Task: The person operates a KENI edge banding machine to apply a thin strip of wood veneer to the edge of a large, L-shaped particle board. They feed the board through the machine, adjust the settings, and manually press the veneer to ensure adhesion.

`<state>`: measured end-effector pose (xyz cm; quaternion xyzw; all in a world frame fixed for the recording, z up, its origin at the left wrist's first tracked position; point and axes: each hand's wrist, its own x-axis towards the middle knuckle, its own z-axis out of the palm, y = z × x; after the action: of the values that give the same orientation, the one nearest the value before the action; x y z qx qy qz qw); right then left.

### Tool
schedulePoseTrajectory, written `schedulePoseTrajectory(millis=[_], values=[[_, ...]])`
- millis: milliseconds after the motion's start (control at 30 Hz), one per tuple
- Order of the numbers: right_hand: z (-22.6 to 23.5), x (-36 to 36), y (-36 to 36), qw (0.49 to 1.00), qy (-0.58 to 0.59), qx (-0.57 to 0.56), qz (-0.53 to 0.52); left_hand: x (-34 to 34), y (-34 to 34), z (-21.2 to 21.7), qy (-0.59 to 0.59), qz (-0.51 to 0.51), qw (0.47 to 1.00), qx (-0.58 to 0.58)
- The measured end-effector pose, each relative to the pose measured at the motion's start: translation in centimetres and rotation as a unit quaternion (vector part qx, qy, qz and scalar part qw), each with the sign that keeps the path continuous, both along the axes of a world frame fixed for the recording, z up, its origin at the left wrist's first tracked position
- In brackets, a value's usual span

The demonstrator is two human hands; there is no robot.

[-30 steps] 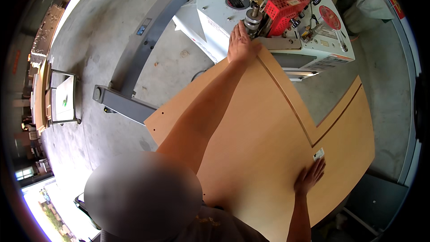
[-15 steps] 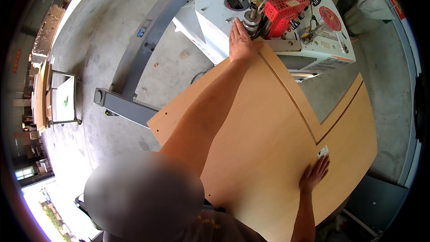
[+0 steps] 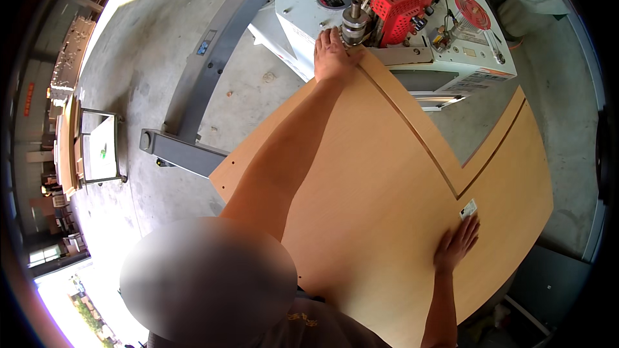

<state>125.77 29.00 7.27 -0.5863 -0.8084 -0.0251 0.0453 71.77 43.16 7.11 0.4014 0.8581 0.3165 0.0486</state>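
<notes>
A large light-brown wooden panel [image 3: 374, 187] lies under both my hands. It has an angular cutout on its far right side, with a dark groove running alongside. My left hand [image 3: 333, 59] rests at the panel's far corner, fingers stretched out, close beside a metal roller [image 3: 354, 24] on a white machine [image 3: 300, 19]. My right hand [image 3: 456, 245] lies flat on the panel's right part, fingers extended and slightly spread. Just beyond its fingertips is a small white label [image 3: 469, 209]. Neither hand is wrapped around anything.
Behind the roller stands a red perforated guard [image 3: 404, 1], with a red reel [image 3: 472, 11] to its right. A grey metal support arm [image 3: 193, 84] curves along the panel's left. Farther left is a wheeled cart [image 3: 102, 148] beside stacked boards [image 3: 67, 148].
The whole view has shifted a little. My left hand has slid slightly left relative to the roller. My right hand stays flat by the label, and the panel remains against the machine.
</notes>
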Motion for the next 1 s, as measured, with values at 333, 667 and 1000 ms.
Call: schedulePoseTrajectory(millis=[333, 667, 1000], values=[[0.2, -0.7, -1.5, 1.0, 0.004, -0.022, -0.01, -0.6, -1.5, -0.7, -0.001, -0.042, 0.998, 0.046], [0.7, -1.2, -1.2, 0.998, -0.042, -0.053, 0.013, -0.9, -1.1, -0.1, 0.007, -0.066, 0.998, -0.02], [1.3, -1.4, -1.0, 0.998, -0.035, -0.05, 0.018, -0.2, -0.5, 0.5, 0.002, 0.005, 0.998, -0.059]])
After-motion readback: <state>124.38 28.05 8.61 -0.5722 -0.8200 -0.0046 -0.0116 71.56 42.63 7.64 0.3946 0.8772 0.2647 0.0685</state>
